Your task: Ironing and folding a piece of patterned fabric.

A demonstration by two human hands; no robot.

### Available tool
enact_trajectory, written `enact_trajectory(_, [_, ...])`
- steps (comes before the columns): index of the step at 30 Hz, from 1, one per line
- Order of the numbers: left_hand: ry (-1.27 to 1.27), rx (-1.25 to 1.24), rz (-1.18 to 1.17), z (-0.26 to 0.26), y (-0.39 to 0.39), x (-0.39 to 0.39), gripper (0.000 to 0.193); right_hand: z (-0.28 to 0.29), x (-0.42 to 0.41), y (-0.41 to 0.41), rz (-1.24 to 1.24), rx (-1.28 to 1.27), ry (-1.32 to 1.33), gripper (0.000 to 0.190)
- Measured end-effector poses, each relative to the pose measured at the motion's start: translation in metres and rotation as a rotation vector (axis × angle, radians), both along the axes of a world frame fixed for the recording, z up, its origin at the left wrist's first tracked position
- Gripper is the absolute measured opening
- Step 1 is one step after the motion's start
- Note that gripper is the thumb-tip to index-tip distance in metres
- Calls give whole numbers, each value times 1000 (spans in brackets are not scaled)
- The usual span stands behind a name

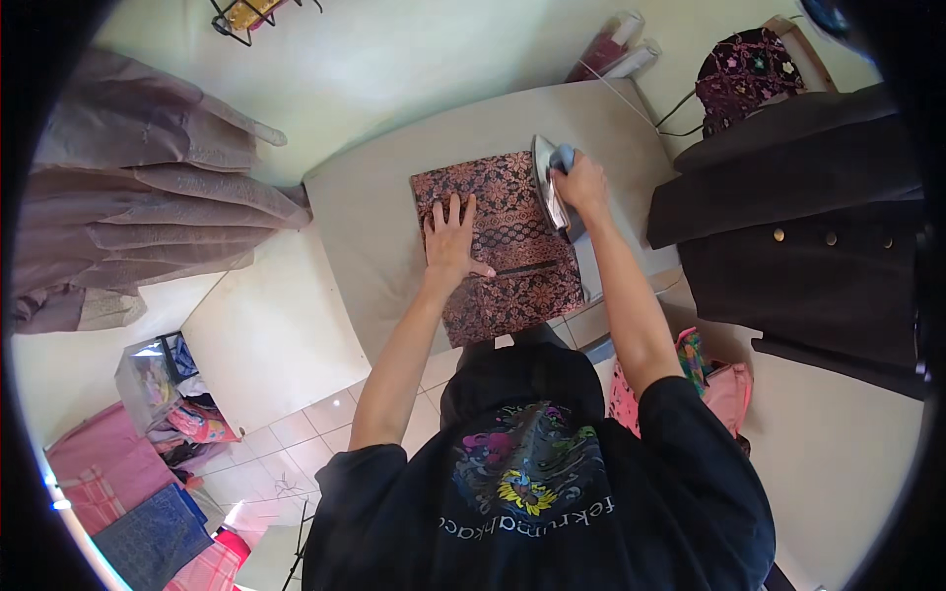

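A folded patterned cloth [510, 236], dark with coppery flowers, lies on a padded beige ironing surface [369, 236]. Its lower part reaches the front edge near my body. My left hand [449, 244] presses flat on the left side of the cloth, fingers spread and thumb pointing right. In my right hand [584, 185] is the blue-grey handle of a clothes iron [548, 185]. The iron stands along the cloth's right edge with its tip pointing away from me. Its soleplate is hidden, so I cannot tell how much of it touches the cloth.
Greyish-mauve garments [185, 185] hang at the left. A dark jacket with gold buttons [798, 244] hangs at the right, near a floral cloth [746, 74]. Rolled items in clear wrap [613, 52] stand at the back corner. A pink bag [728, 395] and folded fabrics [155, 532] sit lower down.
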State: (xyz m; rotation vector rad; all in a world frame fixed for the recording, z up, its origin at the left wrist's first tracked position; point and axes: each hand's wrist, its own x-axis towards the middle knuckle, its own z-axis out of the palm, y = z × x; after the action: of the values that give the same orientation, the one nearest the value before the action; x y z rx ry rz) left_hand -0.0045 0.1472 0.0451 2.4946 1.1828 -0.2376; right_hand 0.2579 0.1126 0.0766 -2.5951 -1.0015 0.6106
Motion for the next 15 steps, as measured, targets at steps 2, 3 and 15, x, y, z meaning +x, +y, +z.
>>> enact_trajectory(2, [-1,4,9,-2,0,-1,153,-6,0,-3,5,8,-12,46])
enact_trajectory(3, [-9,5,12,-3,0,-2,153,-8,-2,-3,16,19,-22,46])
enact_trajectory(15, [-48,-9,1,-4,-3,-12,153,-6,-26,-1,150,31,-29,41])
